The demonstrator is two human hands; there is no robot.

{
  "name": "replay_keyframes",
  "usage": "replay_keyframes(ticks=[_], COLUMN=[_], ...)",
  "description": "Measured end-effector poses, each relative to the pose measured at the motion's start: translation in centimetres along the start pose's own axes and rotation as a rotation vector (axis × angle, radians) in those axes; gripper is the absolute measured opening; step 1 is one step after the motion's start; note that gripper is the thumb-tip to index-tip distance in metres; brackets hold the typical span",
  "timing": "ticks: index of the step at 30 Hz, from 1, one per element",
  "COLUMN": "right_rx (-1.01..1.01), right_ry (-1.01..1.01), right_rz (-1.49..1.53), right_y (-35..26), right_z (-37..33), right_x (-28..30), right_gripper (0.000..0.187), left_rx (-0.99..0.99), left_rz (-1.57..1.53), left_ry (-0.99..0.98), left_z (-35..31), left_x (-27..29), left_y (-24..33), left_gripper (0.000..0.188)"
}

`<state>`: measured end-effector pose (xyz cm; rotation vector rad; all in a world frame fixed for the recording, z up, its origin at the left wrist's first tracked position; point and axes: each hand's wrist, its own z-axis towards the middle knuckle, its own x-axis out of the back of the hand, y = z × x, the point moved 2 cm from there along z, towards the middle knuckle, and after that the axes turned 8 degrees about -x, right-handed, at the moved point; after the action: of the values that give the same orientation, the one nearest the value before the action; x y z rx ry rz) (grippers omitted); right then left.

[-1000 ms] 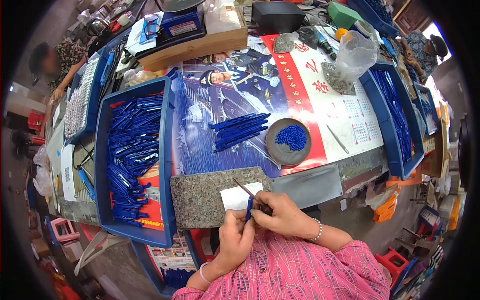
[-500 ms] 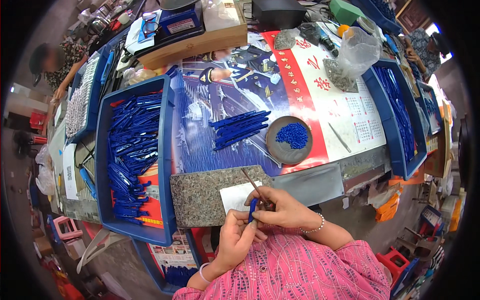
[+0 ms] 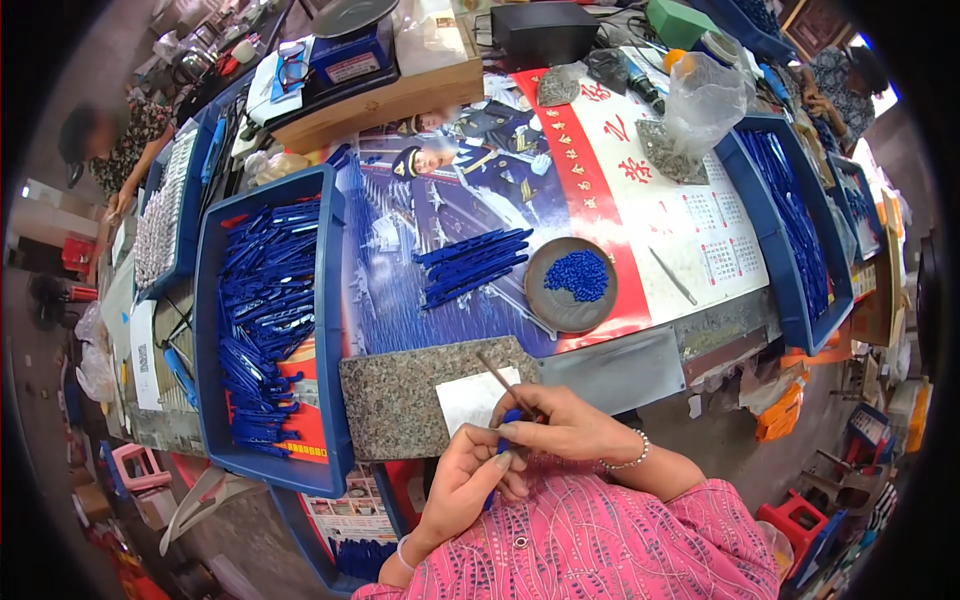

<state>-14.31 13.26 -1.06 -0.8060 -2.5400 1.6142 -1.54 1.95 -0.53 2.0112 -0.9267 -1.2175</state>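
Observation:
Close in front of my pink patterned top, both hands meet around a slim blue plastic piece [image 3: 508, 438]. My left hand [image 3: 468, 480] is closed on its lower part, thumb along it. My right hand [image 3: 562, 425] pinches near its upper end and also holds a thin dark metal tool [image 3: 495, 373], whose tip points up and left. Fingers hide much of the piece. Just beyond the hands lies a white paper [image 3: 470, 400] on a speckled stone slab [image 3: 390, 395]. Farther off are a row of long blue plastic pieces [image 3: 472, 264] and a round dish [image 3: 545, 307] of small blue parts [image 3: 577, 276].
A deep blue tray [image 3: 338, 400] full of long blue pieces stands at left; another blue tray [image 3: 800, 320] is at right. A pointed metal tool [image 3: 673, 276] lies on the poster. A wooden box [image 3: 380, 105] stands at the back. People sit at both far sides.
The blue piece has shifted lower between my fingers and tilted, with more of it covered. My left hand has turned slightly. The view has shifted a little; the laid-out things stay put.

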Motion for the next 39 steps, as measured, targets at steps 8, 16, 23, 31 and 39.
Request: replay_keyframes(ticks=[8, 16, 23, 31, 39], right_rx=[0.187, 0.209, 0.284, 0.234, 0.227], right_ry=[0.03, -0.032, 0.002, -0.027, -0.049], right_rz=[-0.156, -0.028, 0.037, 0.056, 0.015], right_y=[0.6, 1.7, 1.6, 1.2, 1.2], right_z=[1.0, 1.2, 1.4, 1.0, 0.8], right_x=[0.5, 3.0, 5.1, 5.9, 5.2], right_gripper=[0.023, 0.032, 0.031, 0.031, 0.027], left_rx=[-0.018, -0.03, 0.015, 0.041, 0.017], left_rz=[0.015, 0.165, 0.205, 0.198, 0.124], left_ry=[0.121, 0.224, 0.26, 0.238, 0.267], left_z=[0.5, 2.9, 4.6, 4.7, 4.0], left_x=[-0.2, -2.5, -4.3, -3.9, -3.9], left_y=[-0.6, -0.3, 0.2, -0.3, -0.4], left_gripper=[0.009, 0.01, 0.01, 0.011, 0.008])
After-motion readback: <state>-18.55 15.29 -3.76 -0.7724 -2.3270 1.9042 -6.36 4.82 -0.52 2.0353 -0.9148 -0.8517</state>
